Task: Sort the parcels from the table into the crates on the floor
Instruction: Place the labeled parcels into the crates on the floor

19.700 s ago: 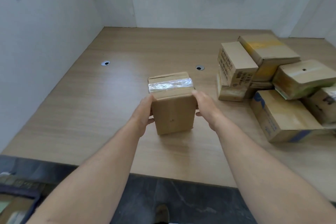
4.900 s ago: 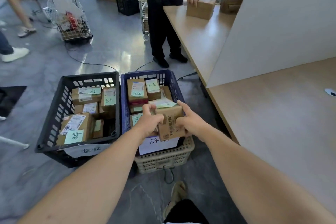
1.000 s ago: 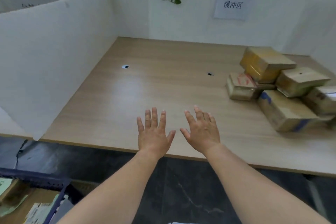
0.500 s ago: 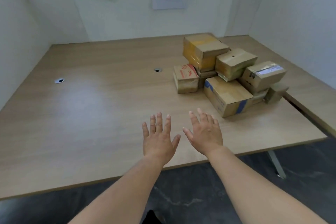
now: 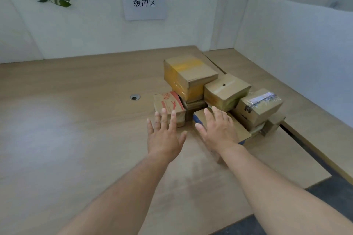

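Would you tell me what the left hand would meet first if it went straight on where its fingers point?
Most likely the red-printed box, directly ahead of the left hand; whether the hand would pass over it is unclear.

Both arms reach forward from the near edge, bare, wrists straight. Left forearm (image 5: 118,192) enters from near left, right forearm (image 5: 271,187) from near right; they converge toward centre.

Left hand (image 5: 165,136): palm down, back toward camera, fingers straight and slightly spread, thumb out to the right.

Right hand (image 5: 217,130): just right of it, palm down, fingers straight and pointing far, thumb out to the left.

Thumbs near each other, apart. Nothing gripped by either hand.
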`<state>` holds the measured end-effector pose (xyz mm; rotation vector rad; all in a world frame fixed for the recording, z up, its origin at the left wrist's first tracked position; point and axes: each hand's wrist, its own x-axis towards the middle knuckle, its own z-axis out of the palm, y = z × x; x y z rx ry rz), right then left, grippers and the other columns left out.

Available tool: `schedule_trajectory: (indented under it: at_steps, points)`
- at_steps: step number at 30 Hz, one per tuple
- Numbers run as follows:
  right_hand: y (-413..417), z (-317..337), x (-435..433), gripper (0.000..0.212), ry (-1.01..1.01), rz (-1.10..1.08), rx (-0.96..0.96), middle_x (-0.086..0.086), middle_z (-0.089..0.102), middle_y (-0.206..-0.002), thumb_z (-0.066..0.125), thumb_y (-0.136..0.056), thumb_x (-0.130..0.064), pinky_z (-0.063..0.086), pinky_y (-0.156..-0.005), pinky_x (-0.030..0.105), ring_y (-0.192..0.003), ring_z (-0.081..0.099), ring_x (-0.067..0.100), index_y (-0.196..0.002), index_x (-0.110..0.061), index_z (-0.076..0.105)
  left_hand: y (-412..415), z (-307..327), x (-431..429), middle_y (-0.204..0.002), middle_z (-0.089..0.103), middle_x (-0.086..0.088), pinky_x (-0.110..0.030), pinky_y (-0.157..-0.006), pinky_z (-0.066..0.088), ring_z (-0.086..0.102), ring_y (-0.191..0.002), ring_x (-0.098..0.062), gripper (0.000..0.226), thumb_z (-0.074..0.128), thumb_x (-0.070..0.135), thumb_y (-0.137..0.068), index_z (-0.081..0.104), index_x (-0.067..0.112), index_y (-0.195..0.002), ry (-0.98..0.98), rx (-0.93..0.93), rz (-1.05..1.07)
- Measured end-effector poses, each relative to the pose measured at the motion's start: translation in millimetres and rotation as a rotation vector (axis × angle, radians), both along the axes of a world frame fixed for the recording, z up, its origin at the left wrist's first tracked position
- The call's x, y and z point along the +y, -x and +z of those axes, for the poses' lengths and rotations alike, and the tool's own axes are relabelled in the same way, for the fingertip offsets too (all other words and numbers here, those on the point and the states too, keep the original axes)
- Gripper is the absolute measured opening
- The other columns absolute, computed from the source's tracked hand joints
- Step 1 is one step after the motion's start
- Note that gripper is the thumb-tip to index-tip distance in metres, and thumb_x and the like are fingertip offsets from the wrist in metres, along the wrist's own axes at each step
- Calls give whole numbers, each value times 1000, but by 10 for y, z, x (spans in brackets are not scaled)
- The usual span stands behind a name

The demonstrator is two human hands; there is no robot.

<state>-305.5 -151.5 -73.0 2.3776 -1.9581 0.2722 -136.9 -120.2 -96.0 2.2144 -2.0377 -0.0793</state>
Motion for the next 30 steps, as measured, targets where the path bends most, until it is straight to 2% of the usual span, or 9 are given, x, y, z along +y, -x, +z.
schedule_trajectory:
  at_steps: [9,15,17,19,21,23,26,28,30]
  points:
    - [23,351,-1247,66,50,-62,-36,13,26,-154,36,-96,-52,22,-113,43,-140,25,30,-149,-13,24,-135,463,-1396,-161,-13,-6,-45,-119,-4,-13,-148,-26,75,17,62,-96,-11,23,-152,63,124,-28]
    - [109,591,-1946,67,49,-48,-83,13,29,-152,44,-95,-47,27,-110,44,-137,28,31,-148,-12,23,-79,623,-1922,-162,-9,-6,-43,-120,1,-7,-148,-26,78,18,63,-96,-9,18,-153,45,153,4]
    - [116,651,-2182,66,-6,-55,-105,14,34,-148,43,-95,-48,30,-107,44,-134,32,32,-147,-11,26,-54,638,-2068,-162,-6,-6,-42,-120,6,-3,-149,-25,81,21,64,-95,-9,16,-153,11,224,43]
    - [102,673,-2386,65,-95,-86,-91,16,39,-144,43,-94,-49,32,-104,44,-130,36,33,-143,-9,32,-38,622,-2196,-162,1,-6,-41,-115,21,12,-148,-27,85,25,67,-93,-8,16,-153,-45,313,88]
    - [59,664,-2546,60,-194,-109,-78,17,48,-137,42,-93,-51,36,-101,45,-124,43,35,-135,-8,42,-41,592,-2316,-158,22,-9,-41,-96,43,41,-134,-30,90,29,70,-91,-7,16,-153,-109,388,141]
    - [-5,650,-2661,54,-306,-124,-155,14,56,-127,40,-93,-52,42,-94,43,-114,52,34,-126,-10,52,-47,572,-2413,-142,47,-13,-39,-82,51,57,-112,-31,92,36,70,-89,-2,18,-154,-167,518,213]
    - [-84,654,-2745,47,-388,-126,-298,12,60,-118,45,-92,-49,41,-78,36,-101,55,32,-118,-11,54,-81,553,-2493,-134,52,-11,-44,-88,53,58,-108,-31,84,46,64,-88,9,24,-152,-185,756,291]
    - [-118,664,-2759,42,-385,-96,-324,11,61,-111,49,-90,-49,42,-76,36,-92,54,29,-110,-12,53,-127,558,-2484,-134,52,-9,-47,-92,52,56,-112,-32,81,50,61,-87,14,27,-151,-170,831,305]
    - [-161,685,-2729,44,-381,-71,-367,9,60,-111,51,-89,-49,44,-78,37,-94,55,28,-113,-11,51,-177,582,-2429,-133,52,-8,-47,-92,51,55,-113,-32,79,52,58,-87,15,29,-150,-127,872,310]
